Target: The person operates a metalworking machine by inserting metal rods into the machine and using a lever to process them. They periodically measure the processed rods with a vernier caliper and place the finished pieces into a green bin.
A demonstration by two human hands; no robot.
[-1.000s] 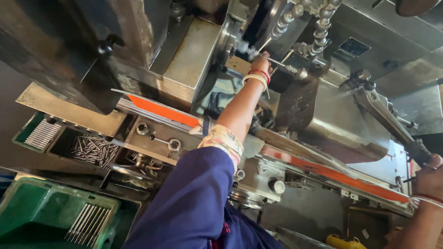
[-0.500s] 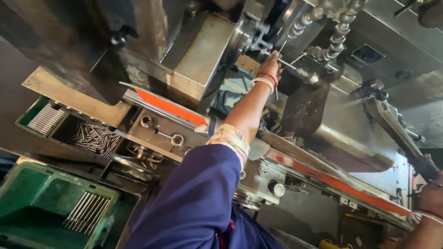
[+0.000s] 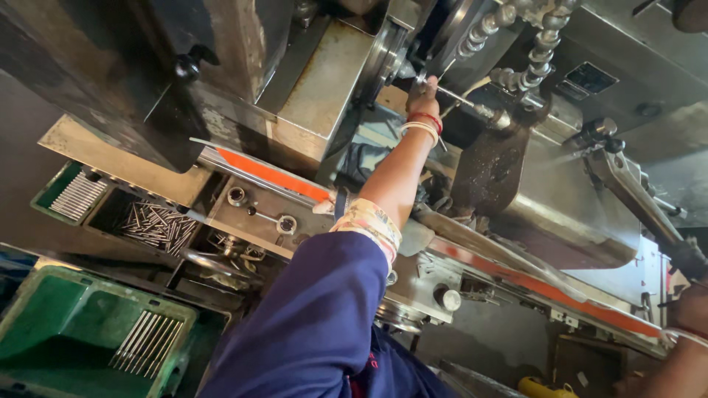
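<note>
My left hand [image 3: 421, 93] reaches up into a large metal machine, with red and white bangles on its wrist. Its fingers are closed on the end of a thin metal rod [image 3: 463, 100] that runs right toward a holder, below a segmented coolant hose [image 3: 544, 49]. My left arm wears a blue sleeve with a patterned cuff [image 3: 367, 222]. At the right edge, my right hand [image 3: 689, 309] grips the dark end of a long steel lever [image 3: 636, 197]; only part of that hand shows.
An orange-striped rail [image 3: 269, 174] crosses the machine front. Below left, a tray holds several loose metal pins [image 3: 156, 223], and a green crate [image 3: 66, 317] holds a row of thin rods [image 3: 144, 339]. A control plate with round knobs [image 3: 286, 224] sits beside my arm.
The view has drifted, so the machine sits lower and further left. My left hand stays on the rod. My right hand on the lever has slid toward the right edge.
</note>
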